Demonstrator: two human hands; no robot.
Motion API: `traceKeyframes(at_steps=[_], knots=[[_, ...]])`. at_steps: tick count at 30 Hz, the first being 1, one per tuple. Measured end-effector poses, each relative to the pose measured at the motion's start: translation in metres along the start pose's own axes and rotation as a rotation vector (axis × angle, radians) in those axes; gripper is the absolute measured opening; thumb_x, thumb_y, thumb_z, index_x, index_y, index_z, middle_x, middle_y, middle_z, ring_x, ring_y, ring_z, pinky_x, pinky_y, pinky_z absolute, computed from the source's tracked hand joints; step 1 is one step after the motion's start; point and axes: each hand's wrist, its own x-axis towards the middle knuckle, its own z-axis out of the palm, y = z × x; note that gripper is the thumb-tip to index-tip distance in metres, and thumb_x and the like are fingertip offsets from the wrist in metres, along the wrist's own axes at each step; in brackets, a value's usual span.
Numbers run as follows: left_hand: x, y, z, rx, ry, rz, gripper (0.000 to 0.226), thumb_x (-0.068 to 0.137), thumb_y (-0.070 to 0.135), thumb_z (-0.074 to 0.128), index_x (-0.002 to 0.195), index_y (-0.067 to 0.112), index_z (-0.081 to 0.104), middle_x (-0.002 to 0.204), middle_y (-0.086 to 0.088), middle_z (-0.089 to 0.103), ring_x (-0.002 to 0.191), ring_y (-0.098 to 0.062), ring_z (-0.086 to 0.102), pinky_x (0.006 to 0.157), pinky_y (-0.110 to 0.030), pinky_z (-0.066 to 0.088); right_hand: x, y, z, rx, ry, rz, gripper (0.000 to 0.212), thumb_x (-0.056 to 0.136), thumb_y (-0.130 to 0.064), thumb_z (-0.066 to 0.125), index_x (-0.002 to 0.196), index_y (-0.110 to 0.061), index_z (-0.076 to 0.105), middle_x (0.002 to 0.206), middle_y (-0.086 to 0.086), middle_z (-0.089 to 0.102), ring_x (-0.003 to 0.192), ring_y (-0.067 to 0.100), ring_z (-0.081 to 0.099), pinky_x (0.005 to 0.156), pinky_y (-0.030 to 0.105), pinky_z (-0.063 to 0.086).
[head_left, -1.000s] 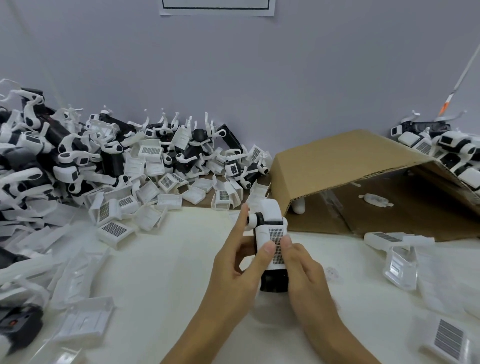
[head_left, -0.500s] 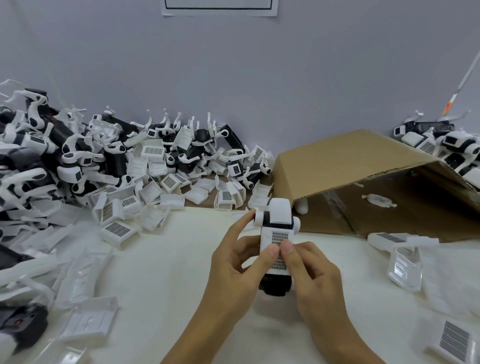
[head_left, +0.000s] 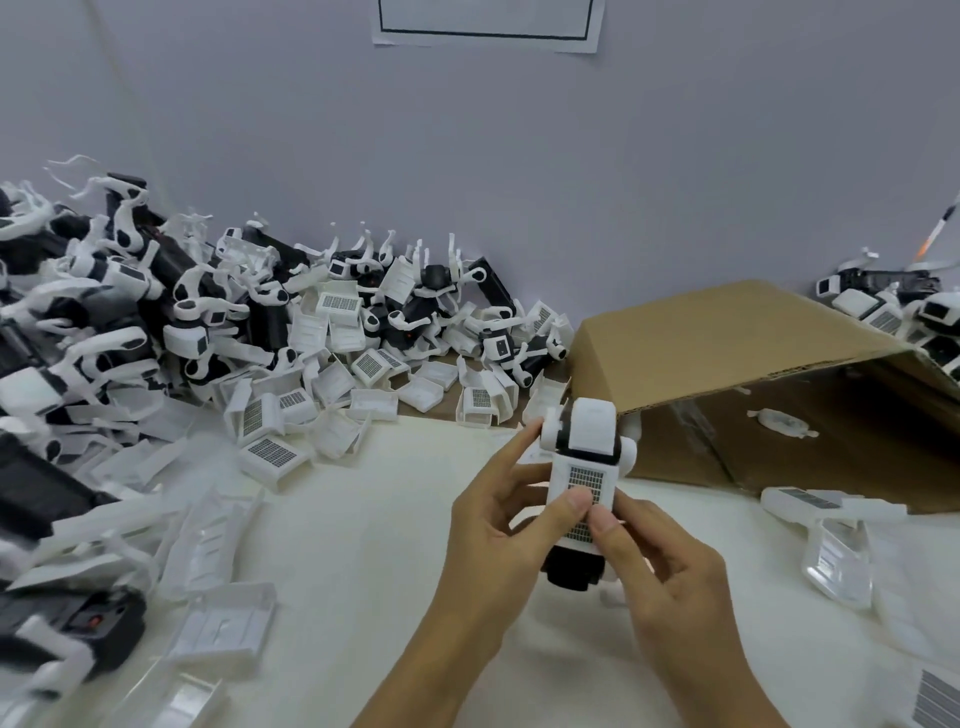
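Currently one white-and-black gadget (head_left: 587, 467) stands upright above the table (head_left: 363, 545), just before one cardboard box (head_left: 727, 338). The left hand (head_left: 498, 519) and right hand (head_left: 670, 566) both clasp it, thumbs on its gridded cover. Uneven thumb pressure could seat that cover crooked or let the gadget slip. The pile (head_left: 208, 338) on the left holds too many pieces to count.

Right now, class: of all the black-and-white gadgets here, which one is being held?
The gadget in front of the cardboard box, gripped by the left hand and right hand; all others lie in heaps.
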Motion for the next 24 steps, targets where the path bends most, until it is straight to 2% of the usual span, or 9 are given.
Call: traceKeyframes(at_steps=[3, 5, 8, 10, 13, 16, 19, 21, 24], knots=[[0.001, -0.006, 0.002, 0.057, 0.002, -0.058, 0.048, 0.088, 0.043, 0.069, 0.134, 0.043, 0.057, 0.113, 0.008, 0.076, 0.108, -0.01, 0.07, 0.091, -0.027, 0.057, 0.0, -0.005, -0.008, 0.058, 0.102, 0.166, 0.044, 0.058, -0.052, 0.075, 0.1, -0.04, 0.068, 0.086, -0.022, 0.076, 0.084, 0.001, 0.074, 0.063, 0.015, 0.057], [0.005, -0.01, 0.002, 0.023, 0.137, -0.099, 0.038, 0.093, 0.048, 0.065, 0.129, 0.039, 0.06, 0.103, 0.009, 0.077, 0.098, -0.01, 0.073, 0.087, -0.03, 0.058, 0.004, -0.012, -0.018, 0.098, 0.193, 0.306, 0.048, 0.056, -0.043, 0.08, 0.092, -0.019, 0.058, 0.074, -0.014, 0.077, 0.07, 0.002, 0.074, 0.061, 0.019, 0.054], [0.01, -0.016, -0.002, -0.023, 0.272, -0.135, 0.018, 0.099, 0.032, 0.057, 0.107, 0.024, 0.071, 0.087, 0.002, 0.076, 0.084, -0.016, 0.074, 0.077, -0.032, 0.056, 0.007, -0.024, -0.037, 0.102, 0.239, 0.441, 0.035, 0.076, -0.028, 0.08, 0.079, -0.004, 0.054, 0.069, 0.005, 0.074, 0.061, 0.017, 0.067, 0.066, 0.041, 0.054], [0.01, -0.018, -0.003, -0.003, 0.223, -0.129, 0.022, 0.1, 0.024, 0.058, 0.086, 0.023, 0.075, 0.083, -0.003, 0.075, 0.081, -0.019, 0.073, 0.075, -0.034, 0.056, 0.003, -0.034, -0.051, 0.093, 0.223, 0.497, 0.028, 0.082, -0.018, 0.077, 0.075, 0.0, 0.056, 0.07, 0.011, 0.074, 0.067, 0.028, 0.065, 0.071, 0.048, 0.057], [0.011, -0.019, -0.004, -0.02, 0.18, -0.121, 0.023, 0.098, 0.016, 0.061, 0.081, 0.018, 0.076, 0.08, -0.006, 0.075, 0.076, -0.019, 0.073, 0.075, -0.039, 0.055, 0.0, -0.056, -0.084, -0.018, 0.278, 0.47, 0.027, 0.072, -0.02, 0.081, 0.065, -0.004, 0.06, 0.073, 0.015, 0.075, 0.065, 0.026, 0.068, 0.073, 0.049, 0.057], [0.012, -0.02, -0.004, -0.047, 0.161, -0.13, 0.017, 0.097, 0.014, 0.063, 0.085, 0.012, 0.075, 0.079, -0.007, 0.076, 0.072, -0.018, 0.073, 0.074, -0.039, 0.053, 0.013, -0.094, -0.123, -0.176, 0.312, 0.329, 0.03, 0.062, -0.035, 0.078, 0.064, -0.007, 0.066, 0.075, 0.011, 0.075, 0.063, 0.019, 0.07, 0.065, 0.036, 0.057], [0.012, -0.021, -0.004, -0.047, 0.155, -0.134, 0.014, 0.095, 0.013, 0.066, 0.083, 0.009, 0.074, 0.078, -0.007, 0.076, 0.07, -0.017, 0.072, 0.073, -0.038, 0.053, 0.057, -0.132, -0.164, -0.221, 0.444, 0.178, 0.02, 0.072, -0.032, 0.081, 0.073, -0.014, 0.073, 0.077, 0.001, 0.077, 0.064, 0.012, 0.073, 0.051, 0.021, 0.056], [0.012, -0.02, -0.004, -0.049, 0.166, -0.136, 0.013, 0.094, 0.011, 0.067, 0.083, 0.008, 0.073, 0.076, -0.007, 0.075, 0.069, -0.016, 0.072, 0.073, -0.038, 0.053, 0.103, -0.151, -0.19, -0.204, 0.559, 0.102, 0.018, 0.078, -0.032, 0.083, 0.084, -0.017, 0.074, 0.087, 0.001, 0.078, 0.076, 0.009, 0.073, 0.065, 0.019, 0.058], [0.013, -0.019, -0.004, -0.066, 0.182, -0.144, 0.013, 0.093, 0.009, 0.067, 0.082, 0.008, 0.073, 0.076, -0.007, 0.075, 0.068, -0.017, 0.072, 0.071, -0.037, 0.053, 0.153, -0.159, -0.212, -0.195, 0.569, 0.204, 0.05, 0.087, -0.041, 0.076, 0.124, -0.01, 0.064, 0.124, 0.007, 0.061, 0.113, 0.021, 0.059, 0.101, 0.032, 0.049]])
